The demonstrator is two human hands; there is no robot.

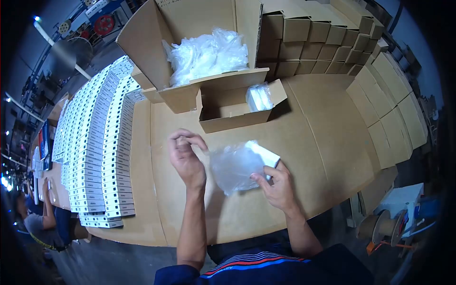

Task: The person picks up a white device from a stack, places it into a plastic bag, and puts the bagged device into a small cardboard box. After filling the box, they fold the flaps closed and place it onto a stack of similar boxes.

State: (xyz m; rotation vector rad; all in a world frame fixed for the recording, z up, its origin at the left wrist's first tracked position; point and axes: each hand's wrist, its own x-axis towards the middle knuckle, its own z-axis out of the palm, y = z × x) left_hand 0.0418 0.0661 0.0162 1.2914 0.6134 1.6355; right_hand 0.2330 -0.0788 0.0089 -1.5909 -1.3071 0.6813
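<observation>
My right hand grips a thin white box together with a clear plastic bag, thumb on top and fingers at the box's right edge. The bag spreads out to the left of the box and hides part of it; whether the box lies inside or under the bag is hard to tell. Just left of the bag, my left hand is raised with loosely curled fingers, smeared by motion. Beyond both hands stands an open cardboard carton, with bagged white boxes at its right end.
A large open box holding a heap of clear bags stands behind the carton. Tall stacks of white boxes line the left side. Brown cartons are piled back right, more at right. Another person sits far left.
</observation>
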